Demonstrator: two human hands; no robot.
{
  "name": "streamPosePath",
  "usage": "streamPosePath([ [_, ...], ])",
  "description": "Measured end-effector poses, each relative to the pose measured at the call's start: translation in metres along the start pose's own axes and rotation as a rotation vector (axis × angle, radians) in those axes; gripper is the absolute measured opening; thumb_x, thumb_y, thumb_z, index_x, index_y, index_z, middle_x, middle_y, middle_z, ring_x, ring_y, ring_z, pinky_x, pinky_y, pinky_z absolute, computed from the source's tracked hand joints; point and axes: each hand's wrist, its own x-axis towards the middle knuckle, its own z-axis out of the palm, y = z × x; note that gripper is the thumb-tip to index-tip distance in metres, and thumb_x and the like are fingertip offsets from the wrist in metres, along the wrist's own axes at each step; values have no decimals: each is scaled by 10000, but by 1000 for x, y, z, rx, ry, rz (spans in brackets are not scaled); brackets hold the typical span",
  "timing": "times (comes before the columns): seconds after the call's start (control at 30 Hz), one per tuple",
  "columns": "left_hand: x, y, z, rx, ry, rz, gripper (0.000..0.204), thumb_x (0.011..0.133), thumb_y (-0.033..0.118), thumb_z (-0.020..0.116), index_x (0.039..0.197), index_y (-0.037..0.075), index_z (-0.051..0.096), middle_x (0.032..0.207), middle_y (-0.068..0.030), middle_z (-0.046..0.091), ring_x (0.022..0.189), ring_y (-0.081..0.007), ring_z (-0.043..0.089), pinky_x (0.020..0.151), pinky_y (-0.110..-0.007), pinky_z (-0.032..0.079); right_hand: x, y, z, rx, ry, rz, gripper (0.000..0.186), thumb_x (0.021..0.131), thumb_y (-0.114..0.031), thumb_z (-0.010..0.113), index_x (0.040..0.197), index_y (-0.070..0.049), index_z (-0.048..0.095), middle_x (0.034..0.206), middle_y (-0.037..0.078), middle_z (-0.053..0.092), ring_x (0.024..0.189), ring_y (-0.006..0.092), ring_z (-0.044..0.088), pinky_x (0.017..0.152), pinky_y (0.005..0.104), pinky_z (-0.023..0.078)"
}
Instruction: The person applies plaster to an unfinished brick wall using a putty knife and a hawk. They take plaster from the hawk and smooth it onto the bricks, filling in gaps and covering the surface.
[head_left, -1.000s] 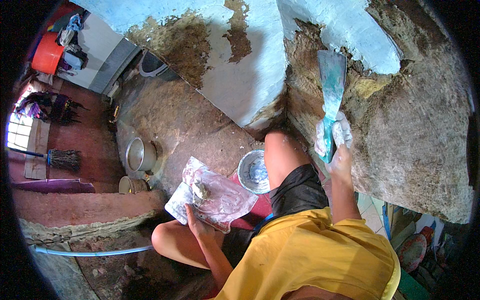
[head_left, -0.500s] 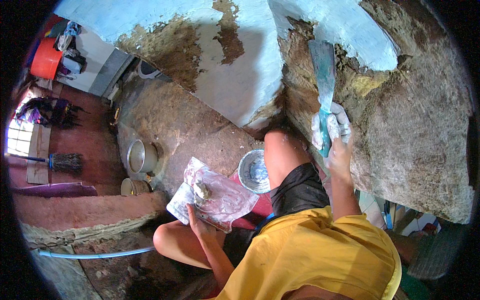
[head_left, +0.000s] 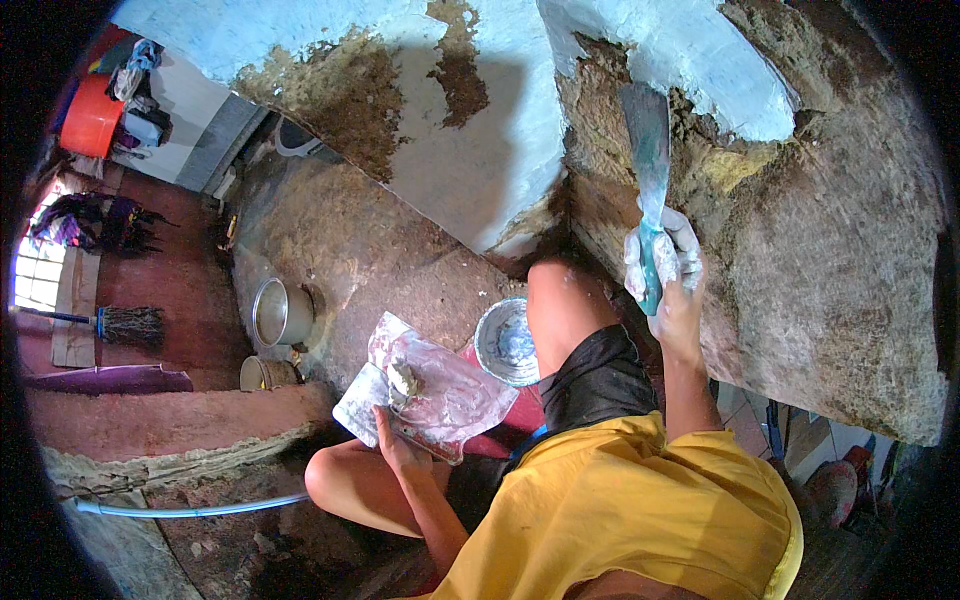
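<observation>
One long putty knife (head_left: pixel 648 150) with a teal handle and flared metal blade, one flat sheet (head_left: pixel 465 402) smeared white, one round, white-coated bowl (head_left: pixel 481 345): that's your count. Your right hand (head_left: pixel 670 262) wraps the knife's handle, fingers crusted white; your left hand (head_left: pixel 398 455) grips the sheet's near edge, thumb on top. The knife points blade-up before the rough brown wall (head_left: pixel 601 110), its metal dull grey with pale streaks; whether its tip touches is hard to tell. A single thick white dollop (head_left: pixel 403 384) sits on the sheet.
</observation>
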Motion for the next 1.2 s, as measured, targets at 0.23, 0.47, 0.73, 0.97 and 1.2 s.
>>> streamPosePath([
  [0.23, 6, -2, -9, -14, -39, 1, 483, 873, 343, 493, 1206, 2, 424, 1165, -101, 507, 1047, -232, 494, 909, -374, 380, -2, 5, -1, -13, 53, 10, 295, 894, -185, 483, 1151, -41, 462, 779, 40, 552, 537, 50, 463, 440, 172, 368],
  [0.47, 2, -1, 0, -18, -72, 3, 488, 871, 347, 496, 1210, 3, 423, 1167, -98, 507, 1040, -227, 500, 906, -373, 383, -2, -2, 3, -27, 25, 3, 303, 897, -185, 477, 1161, -39, 458, 774, 46, 544, 528, 47, 457, 435, 168, 362],
  [0.73, 11, -3, -11, -44, -70, -23, 489, 868, 352, 501, 1203, 4, 425, 1143, -96, 519, 1018, -229, 507, 898, -371, 386, -5, 8, 1, 8, 74, 48, 321, 897, -201, 475, 1169, -31, 453, 768, 51, 546, 518, 57, 466, 425, 177, 368],
  [0.97, 2, 0, 0, -32, -42, -19, 489, 865, 356, 508, 1193, 1, 431, 1141, -100, 517, 1012, -233, 506, 896, -367, 388, -2, 2, 3, -22, 30, 37, 309, 899, -199, 470, 1156, -28, 461, 749, 46, 543, 506, 59, 458, 422, 182, 366],
  [1.2, 2, 2, 2, -3, -32, 40, 478, 865, 338, 510, 1198, 4, 430, 1147, -100, 514, 1021, -237, 501, 902, -373, 384, -4, -7, 6, -123, 14, 72, 298, 874, -167, 513, 1135, -31, 468, 751, 33, 531, 531, 48, 445, 436, 176, 348],
])
